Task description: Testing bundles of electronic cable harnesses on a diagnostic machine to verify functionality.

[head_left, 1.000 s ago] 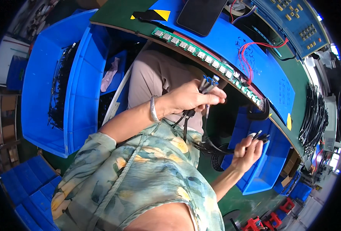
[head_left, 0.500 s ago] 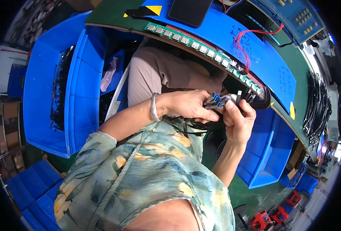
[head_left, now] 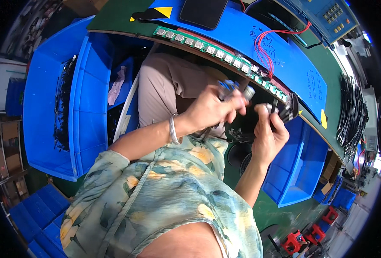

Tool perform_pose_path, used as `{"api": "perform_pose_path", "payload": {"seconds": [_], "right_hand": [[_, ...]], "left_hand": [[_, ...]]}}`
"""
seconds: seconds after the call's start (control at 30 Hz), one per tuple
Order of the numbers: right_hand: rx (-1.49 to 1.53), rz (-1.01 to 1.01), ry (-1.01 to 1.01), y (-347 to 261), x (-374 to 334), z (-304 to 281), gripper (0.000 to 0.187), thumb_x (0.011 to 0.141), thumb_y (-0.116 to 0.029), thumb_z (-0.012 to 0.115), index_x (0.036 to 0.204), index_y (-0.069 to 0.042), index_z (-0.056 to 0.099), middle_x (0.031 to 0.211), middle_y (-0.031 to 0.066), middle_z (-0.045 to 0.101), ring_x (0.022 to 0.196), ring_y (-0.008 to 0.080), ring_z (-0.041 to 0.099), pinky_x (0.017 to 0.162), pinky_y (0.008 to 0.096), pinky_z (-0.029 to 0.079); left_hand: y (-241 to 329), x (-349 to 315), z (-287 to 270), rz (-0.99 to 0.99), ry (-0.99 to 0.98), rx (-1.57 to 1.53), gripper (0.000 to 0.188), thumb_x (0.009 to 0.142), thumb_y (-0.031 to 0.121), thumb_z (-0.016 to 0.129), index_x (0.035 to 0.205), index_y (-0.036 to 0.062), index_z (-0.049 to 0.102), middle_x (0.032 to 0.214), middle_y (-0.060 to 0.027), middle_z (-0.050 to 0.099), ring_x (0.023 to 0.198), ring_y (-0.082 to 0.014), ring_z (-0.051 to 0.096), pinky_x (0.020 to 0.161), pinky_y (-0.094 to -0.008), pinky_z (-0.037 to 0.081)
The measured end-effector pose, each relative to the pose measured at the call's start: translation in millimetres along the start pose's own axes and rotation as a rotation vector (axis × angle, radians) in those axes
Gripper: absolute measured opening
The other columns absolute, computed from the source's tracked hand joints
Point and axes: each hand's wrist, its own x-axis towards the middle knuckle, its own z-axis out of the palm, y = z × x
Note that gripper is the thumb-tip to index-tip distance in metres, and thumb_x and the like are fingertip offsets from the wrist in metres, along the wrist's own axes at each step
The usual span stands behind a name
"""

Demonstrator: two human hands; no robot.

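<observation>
My left hand, with a silver bangle at the wrist, is closed round a bunch of black USB cables. Their blue-tongued plugs stick up above its fingers, smeared by motion. A pale metallic plug end shows beside those fingers. To the right, my right hand pinches a small dark piece with a cable-plug look; most of it is hidden by the thumb and fingertips. Just beyond it, at the bench edge, is a long green circuit board lined with metal sockets.
A blue bin holding black cables stands on the left, another blue bin on the right. Red wires run over the blue mat. A phone-like black slab and a bundle of black cables lie on the bench.
My hands have moved apart: the left with its cable bunch up and to the left, the right slightly to the right. The view has shifted a little.
</observation>
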Motion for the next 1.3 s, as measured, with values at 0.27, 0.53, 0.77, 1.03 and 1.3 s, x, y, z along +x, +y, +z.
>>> {"api": "perform_pose_path", "payload": {"seconds": [0.27, 0.53, 0.77, 1.03, 1.3], "right_hand": [[0.139, 0.293, -0.032, 20.9, -52.5, -30.4, 0.014, 0.085, -0.008, 0.048, 0.084, 0.001, 0.059, 0.062, 0.0032, 0.055, 0.038, 0.0019, 0.028, 0.033, 0.0167, 0.019], [0.385, -0.007, 0.399, 23.4, -33.4, -58.8, 0.017, 0.087, -0.014, 0.044, 0.077, -0.002, 0.051, 0.086, 0.0142, 0.06, 0.038, 0.0009, 0.028, 0.031, 0.0145, 0.021], [0.381, -0.075, 0.272, 20.6, -9.9, -39.7, 0.021, 0.086, -0.011, 0.045, 0.068, -0.002, 0.049, 0.076, 0.0123, 0.059, 0.039, 0.002, 0.027, 0.033, 0.0164, 0.019], [0.252, -0.066, -0.016, 27.0, -0.5, -4.1, 0.018, 0.084, -0.003, 0.045, 0.067, -0.001, 0.051, 0.064, 0.0092, 0.057, 0.039, 0.0026, 0.034, 0.036, 0.0149, 0.024], [0.229, -0.046, -0.025, 25.4, 2.1, 3.0, 0.019, 0.084, -0.004, 0.046, 0.066, -0.002, 0.051, 0.063, 0.0083, 0.056, 0.039, 0.0023, 0.034, 0.036, 0.0141, 0.023]], "left_hand": [[16.8, -13.1, 8.6, -0.009, -0.047, -0.279, 0.025, 0.087, 0.023, 0.044, 0.091, -0.0005, 0.051, 0.086, -0.0121, 0.058, 0.066, -0.0141, 0.06, 0.054, -0.021, 0.047], [6.3, -27.6, -14.9, -0.24, -0.052, -0.076, 0.013, 0.082, 0.009, 0.047, 0.08, -0.001, 0.055, 0.07, -0.011, 0.058, 0.038, -0.0033, 0.034, 0.035, -0.0173, 0.025], [-3.9, -33.9, -37.7, -0.251, 0.052, -0.143, 0.013, 0.08, 0.011, 0.051, 0.08, 0.0, 0.057, 0.067, -0.0126, 0.057, 0.035, -0.0026, 0.03, 0.033, -0.0177, 0.022], [-3.1, -1.1, -12.8, -0.066, 0.114, -0.23, 0.01, 0.077, 0.009, 0.054, 0.075, -0.0011, 0.056, 0.063, -0.0119, 0.06, 0.036, -0.0015, 0.033, 0.032, -0.0162, 0.022], [0.6, 19.9, -9.9, 0.03, 0.191, -0.117, 0.012, 0.078, 0.01, 0.054, 0.072, 0.0009, 0.058, 0.06, -0.0075, 0.06, 0.037, -0.0002, 0.034, 0.033, -0.016, 0.024]]}}
